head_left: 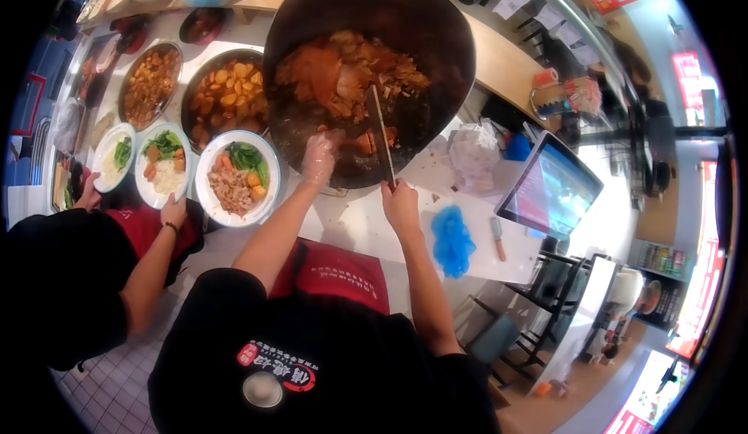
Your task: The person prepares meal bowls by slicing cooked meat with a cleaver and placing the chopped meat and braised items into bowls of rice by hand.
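Observation:
My right hand [397, 192] is wrapped round the handle of a long blade [380, 126], which is seen nearly edge-on above a large round dark board [304, 138]. In a clear glove, my left hand [318, 160] is over the board's near left part; its fingers are blurred. Between the hands lies a small reddish-brown piece of meat [366, 142]. A larger heap of braised meat [335, 72] covers the middle of the board, with chopped bits to its right. A plate [269, 173] with rice bowl toppings, greens and chopped meat stands left of my left hand.
At left, a co-worker's hands [173, 212] hold two plates of food. Pans of stew [187, 95] stand behind the plates. Right of the board are a crumpled plastic bag [474, 153], a blue bag [452, 241], a small knife [499, 239] and a tilted screen [549, 188].

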### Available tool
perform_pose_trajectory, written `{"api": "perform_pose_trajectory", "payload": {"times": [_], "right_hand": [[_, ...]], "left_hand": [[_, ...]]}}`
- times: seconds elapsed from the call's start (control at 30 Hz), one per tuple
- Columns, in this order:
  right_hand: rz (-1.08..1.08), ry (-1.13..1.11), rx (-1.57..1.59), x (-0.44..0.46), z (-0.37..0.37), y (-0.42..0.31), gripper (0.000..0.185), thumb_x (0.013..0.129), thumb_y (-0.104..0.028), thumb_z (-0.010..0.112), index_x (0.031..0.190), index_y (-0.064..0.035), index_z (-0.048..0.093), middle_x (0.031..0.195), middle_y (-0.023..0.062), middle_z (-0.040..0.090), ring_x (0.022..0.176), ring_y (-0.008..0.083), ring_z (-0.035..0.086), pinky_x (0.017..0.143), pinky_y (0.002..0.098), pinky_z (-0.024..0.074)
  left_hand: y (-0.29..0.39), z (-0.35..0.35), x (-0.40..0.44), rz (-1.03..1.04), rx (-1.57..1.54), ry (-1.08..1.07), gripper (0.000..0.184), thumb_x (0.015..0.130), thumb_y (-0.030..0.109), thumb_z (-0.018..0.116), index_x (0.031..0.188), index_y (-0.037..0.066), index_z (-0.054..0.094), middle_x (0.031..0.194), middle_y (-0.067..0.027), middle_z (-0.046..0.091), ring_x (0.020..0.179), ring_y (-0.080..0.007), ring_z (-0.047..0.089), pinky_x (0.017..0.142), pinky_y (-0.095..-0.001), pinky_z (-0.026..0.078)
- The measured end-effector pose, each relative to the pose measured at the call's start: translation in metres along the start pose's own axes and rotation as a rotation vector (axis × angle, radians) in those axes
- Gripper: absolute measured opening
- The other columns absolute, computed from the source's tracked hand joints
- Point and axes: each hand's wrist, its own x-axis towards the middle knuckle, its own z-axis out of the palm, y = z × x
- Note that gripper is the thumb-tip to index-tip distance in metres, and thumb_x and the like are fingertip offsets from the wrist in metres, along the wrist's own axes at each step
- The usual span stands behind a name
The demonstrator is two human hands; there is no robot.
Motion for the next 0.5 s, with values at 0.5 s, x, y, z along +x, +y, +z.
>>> {"api": "perform_pose_trajectory", "payload": {"times": [0.5], "right_hand": [[-0.055,-0.056,-0.050,0.020,0.015,0.007,0.029,0.091,-0.022,0.061,0.091,0.0067,0.061,0.085,0.0282,0.066,0.082,0.0462,0.063,0.076,0.0508,0.0500]], "left_hand": [[-0.004,-0.003,0.000,0.083,0.015,0.012,0.021,0.081,0.003,0.060,0.097,0.007,0.072,0.101,-0.0112,0.069,0.098,-0.0320,0.059,0.090,-0.0392,0.048]]}}
